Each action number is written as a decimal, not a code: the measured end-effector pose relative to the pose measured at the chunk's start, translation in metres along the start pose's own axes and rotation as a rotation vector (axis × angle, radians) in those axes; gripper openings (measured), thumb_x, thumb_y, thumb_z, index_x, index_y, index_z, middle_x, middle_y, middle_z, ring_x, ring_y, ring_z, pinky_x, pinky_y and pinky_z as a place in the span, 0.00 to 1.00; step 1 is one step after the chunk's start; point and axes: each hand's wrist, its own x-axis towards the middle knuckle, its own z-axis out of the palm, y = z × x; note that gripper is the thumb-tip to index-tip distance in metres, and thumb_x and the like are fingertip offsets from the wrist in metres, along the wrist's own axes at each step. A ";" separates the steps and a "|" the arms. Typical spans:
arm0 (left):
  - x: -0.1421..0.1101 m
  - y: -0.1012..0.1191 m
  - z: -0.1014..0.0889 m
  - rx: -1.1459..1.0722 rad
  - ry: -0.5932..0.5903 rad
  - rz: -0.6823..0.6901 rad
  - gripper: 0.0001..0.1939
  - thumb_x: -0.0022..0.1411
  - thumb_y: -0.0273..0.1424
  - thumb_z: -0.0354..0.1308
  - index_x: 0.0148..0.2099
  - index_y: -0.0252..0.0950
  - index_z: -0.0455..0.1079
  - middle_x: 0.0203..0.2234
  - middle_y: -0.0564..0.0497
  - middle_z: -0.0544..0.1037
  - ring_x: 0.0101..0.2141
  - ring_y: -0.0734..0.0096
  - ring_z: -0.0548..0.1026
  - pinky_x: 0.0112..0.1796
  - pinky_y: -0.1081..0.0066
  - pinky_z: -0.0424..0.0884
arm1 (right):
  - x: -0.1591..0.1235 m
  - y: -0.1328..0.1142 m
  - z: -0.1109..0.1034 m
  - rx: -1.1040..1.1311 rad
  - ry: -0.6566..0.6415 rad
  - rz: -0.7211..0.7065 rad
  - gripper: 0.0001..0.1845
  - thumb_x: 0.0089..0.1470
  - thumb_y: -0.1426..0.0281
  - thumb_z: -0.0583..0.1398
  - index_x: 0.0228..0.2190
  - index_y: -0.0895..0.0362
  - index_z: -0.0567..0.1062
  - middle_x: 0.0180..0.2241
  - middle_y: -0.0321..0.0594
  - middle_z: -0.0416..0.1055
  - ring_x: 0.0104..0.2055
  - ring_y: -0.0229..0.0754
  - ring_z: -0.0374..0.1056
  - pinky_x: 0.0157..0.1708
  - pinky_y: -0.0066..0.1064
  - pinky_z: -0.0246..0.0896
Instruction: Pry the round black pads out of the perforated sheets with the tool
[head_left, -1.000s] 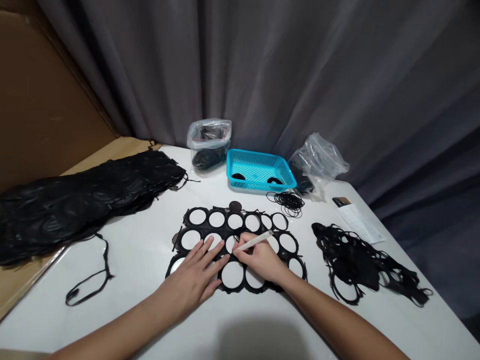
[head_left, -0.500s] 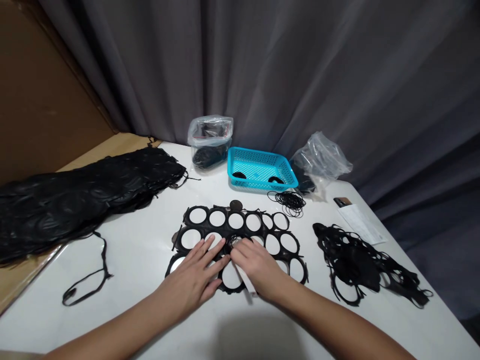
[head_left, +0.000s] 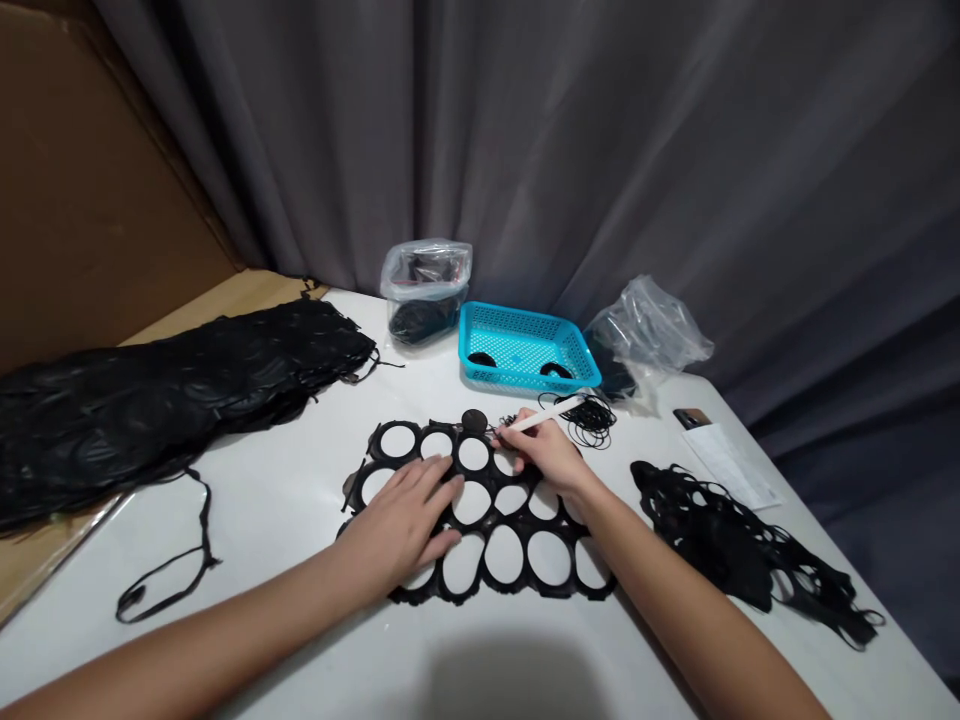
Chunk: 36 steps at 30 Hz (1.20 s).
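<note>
We best steady the holed black sheet (head_left: 527,522), amid the desk (head_left: 270,500) short of its far edge, with left hand (head_left: 401,525) spread flat, right hand (head_left: 549,452) pinching the white stick (head_left: 553,411) near its tip.

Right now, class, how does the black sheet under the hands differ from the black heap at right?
The black sheet lies spread flat, while the black heap lies bunched up. The black sheet shows rounded openings in rows; the black heap's openings are jumbled. The left hand lies on the black sheet; no hand touches the black heap. Both lie on the white table.
</note>
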 end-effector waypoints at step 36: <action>0.010 -0.010 0.009 0.122 -0.109 -0.061 0.28 0.66 0.40 0.61 0.66 0.44 0.64 0.68 0.41 0.59 0.65 0.25 0.51 0.57 0.30 0.51 | 0.027 -0.015 -0.026 -0.307 0.425 -0.229 0.14 0.56 0.60 0.62 0.25 0.53 0.66 0.27 0.40 0.72 0.22 0.40 0.65 0.20 0.30 0.59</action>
